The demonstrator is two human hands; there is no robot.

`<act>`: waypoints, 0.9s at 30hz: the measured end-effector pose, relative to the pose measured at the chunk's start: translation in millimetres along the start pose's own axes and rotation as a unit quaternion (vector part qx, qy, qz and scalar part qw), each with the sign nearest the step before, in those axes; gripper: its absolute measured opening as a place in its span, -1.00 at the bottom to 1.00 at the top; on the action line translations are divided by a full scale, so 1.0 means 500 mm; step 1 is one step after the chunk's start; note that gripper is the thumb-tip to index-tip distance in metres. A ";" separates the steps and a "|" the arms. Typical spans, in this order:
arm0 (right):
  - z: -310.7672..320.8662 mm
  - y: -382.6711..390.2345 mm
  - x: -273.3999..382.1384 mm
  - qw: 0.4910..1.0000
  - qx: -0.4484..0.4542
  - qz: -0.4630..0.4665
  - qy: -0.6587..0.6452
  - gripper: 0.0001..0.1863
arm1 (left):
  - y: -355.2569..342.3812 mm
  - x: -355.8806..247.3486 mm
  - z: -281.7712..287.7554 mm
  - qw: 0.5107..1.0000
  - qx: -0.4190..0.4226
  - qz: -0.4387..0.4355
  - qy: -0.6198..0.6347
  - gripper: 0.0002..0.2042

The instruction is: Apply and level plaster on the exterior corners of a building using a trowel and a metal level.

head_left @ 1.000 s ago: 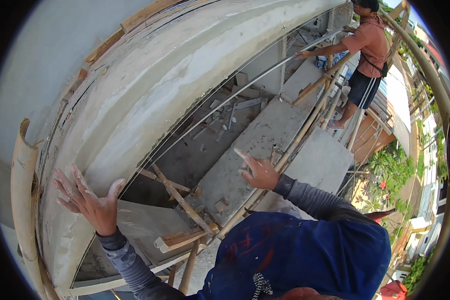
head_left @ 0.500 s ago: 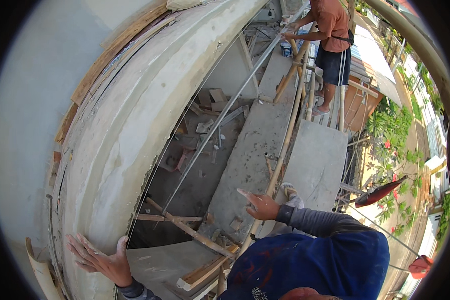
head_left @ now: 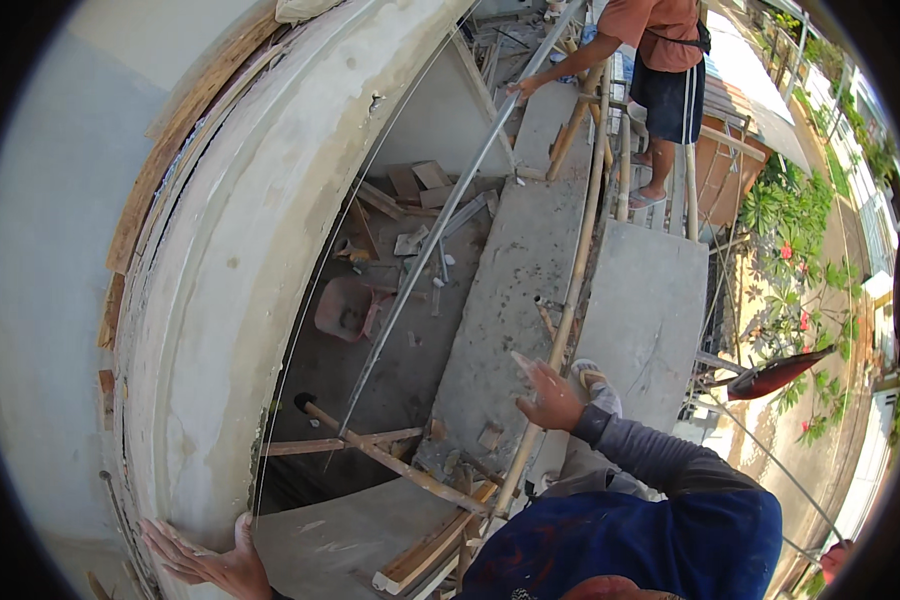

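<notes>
My left hand point(head_left: 206, 562), dusty with white, rests on the near end of the long plastered ledge point(head_left: 225, 260), fingers stretched and thumb apart at its edge. A thin string point(head_left: 317, 240) runs along that edge. My right hand point(head_left: 552, 398) is raised near the bamboo pole point(head_left: 568, 310), index finger extended, with nothing seen in it. A long metal bar point(head_left: 425, 255) slants across the gap beside the ledge. At its far part, a co-worker's hand point(head_left: 523, 88) touches or holds it; which of the two I cannot tell.
A co-worker point(head_left: 665, 100) stands on scaffold planks at the far right. Below lie a reddish plastic container point(head_left: 345, 308) and scattered debris. Crossed wooden poles point(head_left: 380, 455) span the gap. A grey board point(head_left: 645, 300) lies right of the bamboo, with plants and street far below.
My view has shifted slightly. My left hand appears lower along the ledge, and my right hand has risen a little. The co-worker has leaned and now reaches an arm down to the bar.
</notes>
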State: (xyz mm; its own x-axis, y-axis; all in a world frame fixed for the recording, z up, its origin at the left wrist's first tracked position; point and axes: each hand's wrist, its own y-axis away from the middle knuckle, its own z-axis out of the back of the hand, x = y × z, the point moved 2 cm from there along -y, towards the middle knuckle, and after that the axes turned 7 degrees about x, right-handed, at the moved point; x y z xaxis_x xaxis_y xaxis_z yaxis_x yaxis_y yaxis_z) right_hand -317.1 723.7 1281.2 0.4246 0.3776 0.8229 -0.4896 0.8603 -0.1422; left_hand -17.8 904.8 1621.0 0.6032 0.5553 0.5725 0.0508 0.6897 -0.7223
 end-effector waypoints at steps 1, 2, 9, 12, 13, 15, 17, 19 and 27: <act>0.041 -0.037 0.004 0.997 -0.065 0.043 0.011 -0.19 | -0.003 0.006 -0.010 0.999 0.007 0.016 0.040 -0.12; 0.085 -0.086 0.007 0.991 -0.115 0.065 0.010 -0.19 | -0.006 0.014 -0.020 0.999 0.009 0.018 0.035 -0.12; 0.366 -0.497 0.079 0.887 -0.357 0.191 0.223 -0.08 | -0.024 0.035 -0.066 1.000 -0.008 0.023 0.016 -0.42; 0.409 -0.616 0.093 0.858 -0.384 0.220 0.260 -0.08 | -0.034 0.024 -0.069 0.999 -0.027 0.015 0.012 -0.43; 0.414 -0.646 0.092 0.851 -0.388 0.214 0.284 -0.09 | -0.038 0.019 -0.069 0.998 -0.055 0.003 0.027 -0.43; 0.414 -0.690 0.088 0.843 -0.391 0.239 0.279 -0.08 | -0.040 0.009 -0.068 0.999 -0.043 0.017 0.020 -0.44; 0.403 -0.718 0.088 0.846 -0.389 0.256 0.262 -0.08 | -0.044 -0.001 -0.064 0.998 -0.036 0.037 0.031 -0.47; 0.390 -0.728 0.090 0.852 -0.394 0.257 0.229 -0.08 | -0.052 -0.011 -0.061 0.998 -0.039 0.042 0.033 -0.45; 0.399 -0.648 0.103 0.839 -0.383 0.311 0.230 -0.22 | -0.059 -0.048 -0.065 0.998 -0.017 0.062 0.009 -0.37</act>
State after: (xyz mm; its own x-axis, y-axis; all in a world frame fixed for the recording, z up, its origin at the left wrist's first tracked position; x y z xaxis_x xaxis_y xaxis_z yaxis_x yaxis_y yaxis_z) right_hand -288.5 396.3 1479.3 0.6032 0.7761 0.1839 -0.1663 0.3478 -0.9227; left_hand -7.8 856.2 1616.2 0.6214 0.6266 0.4704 0.0016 0.5993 -0.8005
